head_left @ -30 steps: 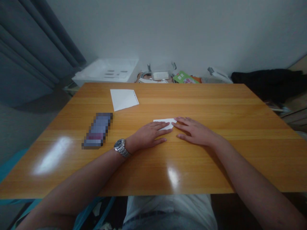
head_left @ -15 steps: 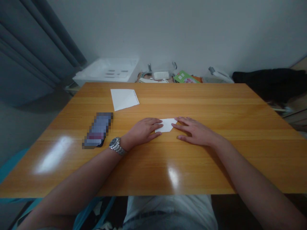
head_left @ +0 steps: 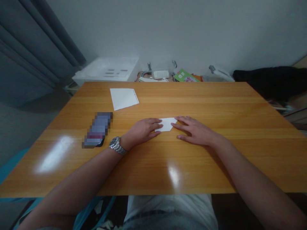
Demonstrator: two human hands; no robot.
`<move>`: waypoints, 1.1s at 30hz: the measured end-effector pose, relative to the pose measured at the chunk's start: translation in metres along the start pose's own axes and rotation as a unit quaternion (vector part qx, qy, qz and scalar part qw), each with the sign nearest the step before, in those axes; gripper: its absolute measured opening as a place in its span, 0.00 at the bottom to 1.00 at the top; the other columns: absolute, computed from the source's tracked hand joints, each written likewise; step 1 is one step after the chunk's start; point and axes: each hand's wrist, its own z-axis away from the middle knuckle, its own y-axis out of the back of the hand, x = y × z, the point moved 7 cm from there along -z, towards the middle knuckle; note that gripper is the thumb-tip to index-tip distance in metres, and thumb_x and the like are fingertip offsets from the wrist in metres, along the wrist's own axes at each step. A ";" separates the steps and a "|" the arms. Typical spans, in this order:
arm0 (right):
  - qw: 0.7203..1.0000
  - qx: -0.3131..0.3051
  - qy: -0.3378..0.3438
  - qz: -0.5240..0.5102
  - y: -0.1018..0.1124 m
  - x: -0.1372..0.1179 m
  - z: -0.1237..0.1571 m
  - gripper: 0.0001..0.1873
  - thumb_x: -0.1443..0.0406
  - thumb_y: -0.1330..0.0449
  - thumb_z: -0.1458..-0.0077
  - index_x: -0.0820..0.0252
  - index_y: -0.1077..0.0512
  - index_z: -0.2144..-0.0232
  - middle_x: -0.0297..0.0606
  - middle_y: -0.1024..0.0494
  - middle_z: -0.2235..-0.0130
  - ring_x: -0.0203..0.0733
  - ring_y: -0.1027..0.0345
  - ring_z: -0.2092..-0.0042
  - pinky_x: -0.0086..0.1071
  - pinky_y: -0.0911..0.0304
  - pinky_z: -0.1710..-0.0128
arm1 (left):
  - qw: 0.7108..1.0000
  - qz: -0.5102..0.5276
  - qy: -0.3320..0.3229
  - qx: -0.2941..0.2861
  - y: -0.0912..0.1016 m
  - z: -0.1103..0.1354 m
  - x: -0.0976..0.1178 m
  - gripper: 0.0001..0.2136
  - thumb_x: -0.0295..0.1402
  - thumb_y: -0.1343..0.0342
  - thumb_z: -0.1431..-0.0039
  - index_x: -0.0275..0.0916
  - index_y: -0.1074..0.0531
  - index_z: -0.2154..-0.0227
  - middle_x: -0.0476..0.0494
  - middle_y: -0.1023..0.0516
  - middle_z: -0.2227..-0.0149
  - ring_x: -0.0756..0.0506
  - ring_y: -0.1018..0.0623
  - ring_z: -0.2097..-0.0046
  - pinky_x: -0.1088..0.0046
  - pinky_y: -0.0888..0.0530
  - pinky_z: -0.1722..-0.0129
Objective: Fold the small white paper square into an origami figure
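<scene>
A small folded piece of white paper [head_left: 167, 125] lies flat on the wooden table, its right end slanting to a corner. My left hand [head_left: 143, 130] rests over the paper's left end, fingers stretched out, with some fingertips on top of it. From the other side, my right hand [head_left: 193, 130] touches the right end with its fingertips; its fingers are spread and the thumb lies apart on the wood. Neither hand grips the paper. The fingers cover parts of both ends.
A torn white sheet [head_left: 124, 98] with a perforated edge lies at the back left of the table [head_left: 203, 169]. Nearer me on the left is a phone [head_left: 98, 129], its screen pixelated. Behind the table stand a white bin [head_left: 105, 71] and a green booklet [head_left: 184, 76].
</scene>
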 end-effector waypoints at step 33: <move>0.991 0.099 -0.036 -0.087 0.003 0.004 -0.005 0.30 0.55 0.46 0.31 0.54 0.41 0.31 0.49 0.32 0.35 0.56 0.37 0.36 0.56 0.40 0.37 | 0.999 -0.001 -0.024 0.029 -0.002 -0.001 0.002 0.16 0.38 0.48 0.30 0.38 0.25 0.46 0.38 0.26 0.39 0.40 0.24 0.41 0.59 0.27 0.40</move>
